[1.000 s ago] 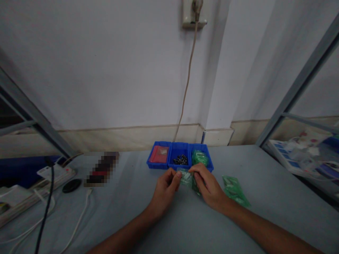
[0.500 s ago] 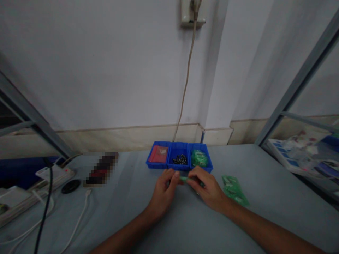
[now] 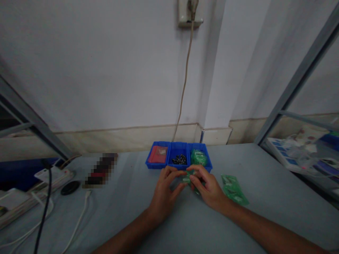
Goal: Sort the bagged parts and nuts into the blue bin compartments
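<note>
Forearms [image 3: 136, 227] aslant, left fingers [image 3: 176, 174] apart, right fingers [image 3: 200, 170] on green packet [image 3: 186, 179]

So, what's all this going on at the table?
A person's right hand grips a small green packet, while the left hand is open right beside it. Just behind, three blue bins hold a red packet, small dark pieces and more green packaging. Another green packet lies on the table, to the right of the hands.
</note>
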### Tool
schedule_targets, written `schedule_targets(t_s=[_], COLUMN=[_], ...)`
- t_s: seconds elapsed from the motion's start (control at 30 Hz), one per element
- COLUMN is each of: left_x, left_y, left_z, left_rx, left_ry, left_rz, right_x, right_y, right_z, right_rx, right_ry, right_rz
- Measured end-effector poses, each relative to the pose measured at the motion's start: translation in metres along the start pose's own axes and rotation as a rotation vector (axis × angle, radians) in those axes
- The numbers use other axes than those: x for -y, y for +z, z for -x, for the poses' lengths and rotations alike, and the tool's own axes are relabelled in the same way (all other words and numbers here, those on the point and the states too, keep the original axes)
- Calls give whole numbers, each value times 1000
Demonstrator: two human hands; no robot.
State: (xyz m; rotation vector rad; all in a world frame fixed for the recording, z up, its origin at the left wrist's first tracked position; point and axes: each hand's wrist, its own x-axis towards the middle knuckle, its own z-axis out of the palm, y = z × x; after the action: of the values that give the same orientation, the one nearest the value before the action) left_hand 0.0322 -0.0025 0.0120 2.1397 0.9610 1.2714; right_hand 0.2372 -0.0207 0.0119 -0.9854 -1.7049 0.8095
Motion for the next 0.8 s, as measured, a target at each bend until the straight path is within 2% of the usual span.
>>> schedule_targets(t_s=[0.1,0.23,0.33,0.43,0.67,0.8], left_x=[-2,-2,-1,-2,-1,0], left_y=[-1,-1,0,1,3,4], left_z=[-4,-6,-5,-4,-2,-3], left_rx=[-34,-32,-26,-16,51,56], left_ry=[-73,-194,-263,-297,-342,-353], left_rz=[15,103,173,203,228,207], right_x=[1,-2,-4,-3,2,5], right_y=[-1,-1,-2,-3,-6,-5], right_z=[2,0,-2,-3,-1,-2], right_rx=[37,-35,-50,-9,32,114], right_ry=[-71,-122,-221,-292,-315,-412], right_rz=[54,146,255,289,325,412])
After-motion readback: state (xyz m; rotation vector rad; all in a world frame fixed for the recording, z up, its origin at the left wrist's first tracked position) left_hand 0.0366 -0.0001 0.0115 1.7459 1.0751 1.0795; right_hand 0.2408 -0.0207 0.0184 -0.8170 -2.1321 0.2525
